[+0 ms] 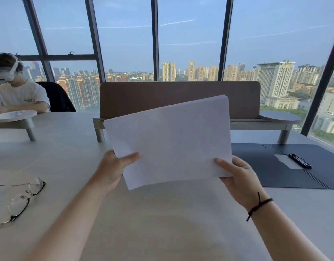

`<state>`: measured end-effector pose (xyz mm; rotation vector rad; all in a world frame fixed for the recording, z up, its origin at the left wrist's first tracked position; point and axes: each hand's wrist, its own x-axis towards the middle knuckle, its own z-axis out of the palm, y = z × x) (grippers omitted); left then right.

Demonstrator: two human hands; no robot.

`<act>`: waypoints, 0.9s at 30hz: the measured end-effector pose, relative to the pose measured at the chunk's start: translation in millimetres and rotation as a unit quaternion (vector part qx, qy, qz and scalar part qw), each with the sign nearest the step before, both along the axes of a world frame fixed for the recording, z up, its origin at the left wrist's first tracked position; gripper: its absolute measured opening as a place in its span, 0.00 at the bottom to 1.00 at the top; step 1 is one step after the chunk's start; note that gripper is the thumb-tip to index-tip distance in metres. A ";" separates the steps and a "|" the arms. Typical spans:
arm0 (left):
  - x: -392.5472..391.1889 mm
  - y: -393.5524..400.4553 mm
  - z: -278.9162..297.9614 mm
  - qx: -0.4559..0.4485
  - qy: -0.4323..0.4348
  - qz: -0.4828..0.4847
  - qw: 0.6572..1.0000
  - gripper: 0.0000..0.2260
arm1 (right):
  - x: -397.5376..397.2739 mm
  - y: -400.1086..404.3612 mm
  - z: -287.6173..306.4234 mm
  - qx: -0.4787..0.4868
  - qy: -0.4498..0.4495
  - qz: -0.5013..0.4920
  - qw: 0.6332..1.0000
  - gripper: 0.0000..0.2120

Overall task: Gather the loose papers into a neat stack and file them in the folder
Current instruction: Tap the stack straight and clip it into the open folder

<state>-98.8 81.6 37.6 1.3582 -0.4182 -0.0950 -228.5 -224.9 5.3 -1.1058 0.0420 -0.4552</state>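
From my head camera, the stack of papers (171,140) is white, blank on the side facing me, and gathered fairly evenly, with a few sheet edges showing staggered at its top right corner. I hold it up off the table (162,223), tilted so its left end sits lower, near the middle of my view.

The folder (286,166) lies open and flat on the table at about 3 o'clock from the stack, dark blue-black. Inside it, near the spine, a black clip (300,160) rests on a pale metal plate; I see no sheets in it. The stack's right edge overlaps my sight of the folder's left edge, but they are apart.

My left hand (113,168) pinches the stack's lower left corner at about 8 o'clock, thumb on the front, the other fingers hidden behind the sheets. My right hand (239,178) grips the lower right corner at about 4 o'clock, thumb pressed across the front, fingers behind; a black cord (260,204) circles that wrist. Both forearms reach forward from the bottom of the view.

A pair of glasses (21,198) lies on the table at 8 o'clock, well apart from the stack.
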 end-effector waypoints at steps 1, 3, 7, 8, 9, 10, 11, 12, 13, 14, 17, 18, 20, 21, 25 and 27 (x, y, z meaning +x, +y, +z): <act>2.0 1.1 2.7 0.006 -0.007 0.002 1.000 0.13 | 0.0 -3.0 4.0 -0.026 0.002 -0.005 1.000 0.13; 5.7 2.3 4.8 0.015 -0.018 0.009 1.000 0.12 | 1.6 -7.7 10.7 -0.066 -0.007 -0.014 0.998 0.14; 9.8 6.5 -4.3 0.037 -0.012 0.023 0.999 0.18 | 3.2 -6.4 12.9 -0.120 -0.001 -0.033 0.992 0.20; 10.0 7.3 -9.1 0.045 -0.008 0.025 0.999 0.20 | 2.4 -5.5 9.7 -0.126 0.006 -0.033 0.992 0.20; 9.5 7.4 -14.6 0.049 -0.004 0.027 0.998 0.21 | 1.6 -4.7 5.3 -0.129 0.014 -0.032 0.991 0.21; 8.6 7.0 -19.8 0.050 0.002 0.030 0.998 0.22 | 1.0 -3.9 0.0 -0.132 0.020 -0.028 0.991 0.23; 7.4 6.4 -24.3 0.048 0.009 0.032 0.998 0.22 | 0.8 -2.4 -4.8 -0.135 0.025 -0.022 0.990 0.25; 6.3 5.5 -27.3 0.044 0.015 0.035 0.998 0.21 | 1.1 -1.3 -9.2 -0.140 0.031 -0.017 0.990 0.28; 5.9 5.0 -29.4 0.039 0.018 0.042 0.998 0.20 | 1.4 0.3 -11.9 -0.139 0.034 -0.014 0.990 0.28; 6.1 4.9 -30.2 0.035 0.018 0.051 0.998 0.18 | 2.2 1.4 -14.0 -0.135 0.035 -0.010 0.990 0.25; 6.2 3.5 -29.5 0.030 0.009 0.081 0.996 0.11 | 4.2 7.6 -14.8 -0.133 0.047 -0.003 0.990 0.13; 5.4 1.6 -29.2 0.033 0.006 0.087 0.996 0.10 | 5.1 10.0 -15.3 -0.139 0.055 -0.004 0.989 0.12; 2.6 -3.7 -28.8 0.039 0.009 0.094 0.995 0.09 | 7.2 14.8 -15.2 -0.146 0.074 -0.010 0.987 0.10; 1.9 -5.2 -28.9 0.036 0.017 0.102 0.994 0.09 | 8.0 16.2 -14.6 -0.146 0.081 -0.012 0.986 0.10; 0.2 -5.9 -29.5 0.011 0.041 0.107 0.993 0.12 | 8.4 10.5 -12.8 -0.150 0.096 0.009 0.984 0.13; 0.1 -6.4 -35.0 0.023 0.042 0.106 0.993 0.12 | 7.5 10.1 -16.3 -0.153 0.110 0.031 0.982 0.14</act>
